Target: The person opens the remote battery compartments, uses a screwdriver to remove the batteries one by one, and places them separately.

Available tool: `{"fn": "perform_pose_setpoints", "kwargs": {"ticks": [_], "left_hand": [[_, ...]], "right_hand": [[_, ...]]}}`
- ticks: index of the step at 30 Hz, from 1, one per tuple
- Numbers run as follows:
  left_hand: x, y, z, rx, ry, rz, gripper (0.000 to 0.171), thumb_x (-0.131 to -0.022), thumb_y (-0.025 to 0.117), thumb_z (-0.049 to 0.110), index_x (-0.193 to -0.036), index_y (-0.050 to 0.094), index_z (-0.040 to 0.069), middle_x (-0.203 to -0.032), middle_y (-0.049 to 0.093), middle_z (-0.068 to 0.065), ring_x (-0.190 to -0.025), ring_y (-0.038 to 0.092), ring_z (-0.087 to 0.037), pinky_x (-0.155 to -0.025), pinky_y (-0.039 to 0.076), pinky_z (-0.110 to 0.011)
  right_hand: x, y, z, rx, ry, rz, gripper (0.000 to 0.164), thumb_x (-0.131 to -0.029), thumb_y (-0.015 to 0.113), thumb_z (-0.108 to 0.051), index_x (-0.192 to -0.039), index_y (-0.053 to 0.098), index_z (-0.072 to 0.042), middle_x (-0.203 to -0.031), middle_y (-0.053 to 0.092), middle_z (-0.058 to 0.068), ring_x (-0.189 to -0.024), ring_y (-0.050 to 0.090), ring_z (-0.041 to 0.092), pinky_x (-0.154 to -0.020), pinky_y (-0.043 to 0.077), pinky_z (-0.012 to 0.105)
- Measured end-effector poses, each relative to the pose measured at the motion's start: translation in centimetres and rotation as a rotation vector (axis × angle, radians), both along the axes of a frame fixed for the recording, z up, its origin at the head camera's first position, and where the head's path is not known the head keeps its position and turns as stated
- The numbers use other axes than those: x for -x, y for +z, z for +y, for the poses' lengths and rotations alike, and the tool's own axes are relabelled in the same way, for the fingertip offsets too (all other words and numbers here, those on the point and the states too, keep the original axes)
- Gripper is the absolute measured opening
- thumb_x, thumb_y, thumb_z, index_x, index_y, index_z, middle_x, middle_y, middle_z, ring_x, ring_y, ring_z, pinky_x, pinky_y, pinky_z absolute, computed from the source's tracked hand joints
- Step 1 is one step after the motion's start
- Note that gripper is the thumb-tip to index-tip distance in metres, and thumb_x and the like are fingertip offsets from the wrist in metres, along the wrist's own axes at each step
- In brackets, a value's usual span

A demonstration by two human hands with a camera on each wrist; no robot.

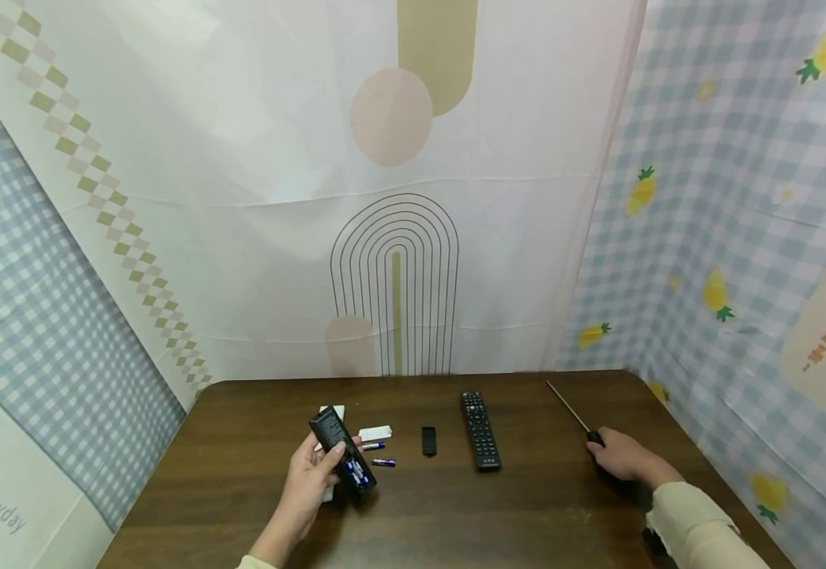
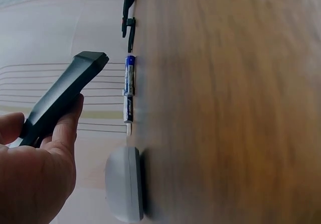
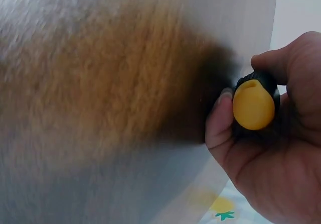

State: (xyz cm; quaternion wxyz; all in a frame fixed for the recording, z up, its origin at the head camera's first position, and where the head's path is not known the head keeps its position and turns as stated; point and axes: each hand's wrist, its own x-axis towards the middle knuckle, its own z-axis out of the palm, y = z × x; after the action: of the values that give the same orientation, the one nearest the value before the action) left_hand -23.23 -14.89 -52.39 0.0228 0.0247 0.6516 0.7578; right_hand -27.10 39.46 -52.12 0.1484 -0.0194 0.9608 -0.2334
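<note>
My left hand (image 1: pixel 307 476) grips a black remote control (image 1: pixel 332 427) above the table, its back turned up and its battery bay uncovered, with blue-and-silver batteries (image 1: pixel 357 472) in it. Under that hand lies a white object (image 2: pixel 123 184), mostly hidden in the head view. Two loose batteries (image 1: pixel 384 462) and a small white cover (image 1: pixel 375 433) lie just right of the held remote. At the right, my right hand (image 1: pixel 624 456) holds a screwdriver (image 1: pixel 571 409) by its black handle, the shaft pointing away to the far left. The handle's yellow end (image 3: pixel 254 106) faces the right wrist camera.
A second black remote (image 1: pixel 480 431) lies button side up mid-table, with a small black cover (image 1: pixel 429 441) to its left. The brown wooden table (image 1: pixel 498 521) meets a white patterned curtain (image 1: pixel 263 276) at the back. A dark object (image 1: pixel 656 545) is partly hidden by the right sleeve.
</note>
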Motion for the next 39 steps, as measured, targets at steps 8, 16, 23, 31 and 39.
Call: {"fn": "perform_pose_setpoints", "kwargs": {"ticks": [8, 16, 23, 31, 39], "left_hand": [[0.2, -0.1, 0.6, -0.03, -0.006, 0.02, 0.053, -0.11, 0.057, 0.009, -0.159, 0.039, 0.003, -0.138, 0.068, -0.032, -0.116, 0.077, -0.023, -0.092, 0.064, -0.033], [1.2, 1.1, 1.4, -0.022, -0.001, 0.047, 0.042, -0.11, 0.055, 0.007, -0.15, 0.045, -0.003, -0.139, 0.063, -0.039, -0.115, 0.077, -0.025, -0.089, 0.065, -0.036], [1.8, 1.8, 1.6, -0.009, 0.0, 0.061, 0.042, -0.111, 0.056, 0.009, -0.151, 0.047, 0.001, -0.137, 0.069, -0.033, -0.116, 0.077, -0.028, -0.091, 0.065, -0.036], [2.2, 2.2, 2.1, -0.014, -0.008, 0.066, 0.043, -0.112, 0.054, 0.012, -0.152, 0.045, 0.001, -0.138, 0.069, -0.029, -0.12, 0.076, -0.025, -0.095, 0.064, -0.035], [2.5, 2.6, 2.7, -0.044, -0.005, 0.074, 0.041, -0.113, 0.052, 0.011, -0.151, 0.044, -0.001, -0.141, 0.066, -0.033, -0.128, 0.072, -0.035, -0.097, 0.063, -0.033]], "right_hand": [[-0.5, -0.1, 0.8, 0.255, -0.11, -0.06, 0.03, -0.115, 0.041, -0.022, -0.105, 0.051, 0.004, -0.089, 0.055, 0.019, -0.073, 0.052, 0.023, -0.064, 0.048, 0.037], [-1.0, -0.1, 1.4, 0.441, -0.138, -0.014, 0.028, -0.116, 0.044, -0.02, -0.102, 0.05, 0.004, -0.094, 0.059, 0.01, -0.084, 0.058, 0.021, -0.073, 0.058, 0.035], [-2.6, 0.4, -2.4, 0.456, -0.01, 0.092, 0.023, -0.11, 0.058, -0.019, -0.108, 0.056, 0.004, -0.097, 0.07, 0.015, -0.084, 0.07, 0.021, -0.069, 0.063, 0.034], [-5.6, 2.7, -9.8, 0.4, 0.163, 0.245, 0.015, -0.106, 0.067, -0.026, -0.105, 0.063, -0.011, -0.081, 0.056, -0.001, -0.067, 0.05, 0.004, -0.057, 0.044, 0.025], [-8.4, 3.4, -15.7, 0.401, 0.302, 0.298, 0.019, -0.109, 0.062, -0.033, -0.11, 0.067, -0.015, -0.084, 0.065, -0.002, -0.069, 0.052, -0.003, -0.058, 0.048, 0.022]]}}
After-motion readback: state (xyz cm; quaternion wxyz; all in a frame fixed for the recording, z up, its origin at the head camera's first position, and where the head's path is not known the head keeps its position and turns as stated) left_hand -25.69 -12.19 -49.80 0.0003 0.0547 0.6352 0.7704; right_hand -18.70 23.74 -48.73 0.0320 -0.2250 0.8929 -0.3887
